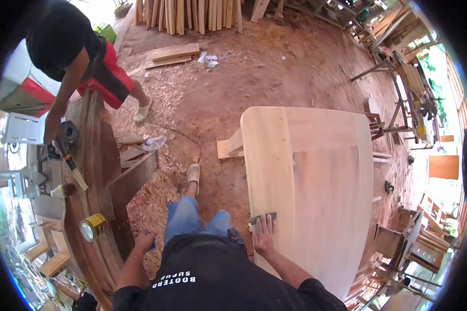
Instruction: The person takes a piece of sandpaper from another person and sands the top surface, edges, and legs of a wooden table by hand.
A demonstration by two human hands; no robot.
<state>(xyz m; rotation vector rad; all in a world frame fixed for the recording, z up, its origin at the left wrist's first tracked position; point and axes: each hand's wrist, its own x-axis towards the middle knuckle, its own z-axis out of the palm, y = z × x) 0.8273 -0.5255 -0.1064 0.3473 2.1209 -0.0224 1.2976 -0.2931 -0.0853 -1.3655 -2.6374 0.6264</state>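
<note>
My right hand (263,237) lies on the left edge of a large pale wooden panel (327,181), its fingers pressing a dark grey piece of sandpaper (255,220) onto the wood. The panel has a rounded far corner and lighter border strips, and stands raised off the ground. My left hand (144,241) hangs by my left thigh, closed around a small blue thing (152,244) that its fingers mostly hide. Left of that hand, a yellow-labelled tin (93,227) rests on a dark wooden workpiece (96,176).
At upper left a co-worker (70,52) in red shorts holds a tool with an orange-black body over the dark wood. A brush (62,191) lies nearby. Shavings (155,202) cover the dirt floor. Boards (187,15) stand at the back; wooden frames (399,98) stand right.
</note>
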